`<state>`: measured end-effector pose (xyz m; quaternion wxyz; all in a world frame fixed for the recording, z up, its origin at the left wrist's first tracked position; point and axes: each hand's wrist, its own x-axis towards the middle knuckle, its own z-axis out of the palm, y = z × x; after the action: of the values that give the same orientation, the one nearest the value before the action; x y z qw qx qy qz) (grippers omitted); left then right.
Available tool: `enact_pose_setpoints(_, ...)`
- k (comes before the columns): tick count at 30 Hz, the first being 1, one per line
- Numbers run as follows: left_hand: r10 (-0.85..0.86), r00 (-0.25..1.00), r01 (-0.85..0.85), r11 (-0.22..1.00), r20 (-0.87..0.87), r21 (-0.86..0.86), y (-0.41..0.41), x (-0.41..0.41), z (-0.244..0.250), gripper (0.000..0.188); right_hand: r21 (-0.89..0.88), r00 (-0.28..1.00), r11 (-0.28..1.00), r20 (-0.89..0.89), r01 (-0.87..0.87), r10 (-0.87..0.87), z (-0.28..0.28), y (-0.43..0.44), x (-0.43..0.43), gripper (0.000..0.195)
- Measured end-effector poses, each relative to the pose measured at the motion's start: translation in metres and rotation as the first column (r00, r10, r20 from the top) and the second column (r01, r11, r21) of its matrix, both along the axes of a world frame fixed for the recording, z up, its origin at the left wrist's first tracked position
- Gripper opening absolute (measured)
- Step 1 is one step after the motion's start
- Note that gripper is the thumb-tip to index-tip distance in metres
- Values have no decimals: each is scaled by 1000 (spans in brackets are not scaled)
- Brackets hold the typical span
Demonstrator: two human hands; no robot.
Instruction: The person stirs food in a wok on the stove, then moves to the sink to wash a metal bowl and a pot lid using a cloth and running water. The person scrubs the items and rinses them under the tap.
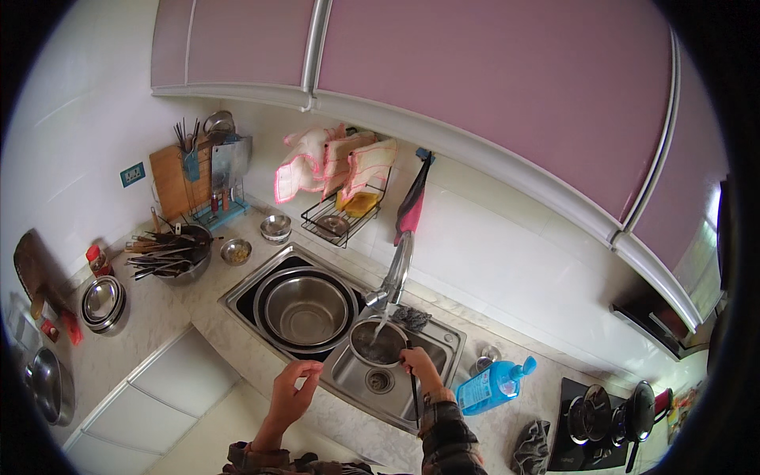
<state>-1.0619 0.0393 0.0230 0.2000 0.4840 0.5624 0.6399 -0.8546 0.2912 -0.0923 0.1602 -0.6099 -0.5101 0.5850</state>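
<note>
My right hand [417,361] grips the dark handle of a small metal pot [380,349] in the right sink basin [350,374]. Water runs from the chrome faucet [395,276] into this pot, and some water stands in it. A slim black rod, perhaps part of the handle, slants down below my fist. Before the sink's front edge hovers my left hand [292,389], its fingers bent towards the thumb with nothing visible between them. Close by, a large steel basin [306,312] sits nested in a dark-rimmed one in the left sink basin.
Right of the sink lies a blue soap pump bottle [490,389], with a dark cloth [531,445] and gas stove [585,427] beyond. A scouring pad [412,317] rests behind the faucet's base. At left stand a utensil-filled pot [184,267] and stacked bowls [102,303].
</note>
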Motion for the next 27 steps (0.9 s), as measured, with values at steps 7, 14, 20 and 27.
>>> enact_pose_setpoints(7,-40,999,40,999,18,29,5,7,5,15,31,995,999,-100,24,-21,34,-18,-9,20)
enact_pose_setpoints(14,-26,999,24,999,38,47,9,2,-1,15,52,999,998,-38,29,-27,35,-17,-7,27)
enact_pose_setpoints(20,-4,998,2,999,61,36,12,-4,-4,14,35,1000,999,22,11,-11,40,-16,-8,29)
enact_pose_setpoints(27,-23,995,18,998,98,52,16,-7,-8,14,-6,995,997,-58,82,-83,38,-15,-10,24)
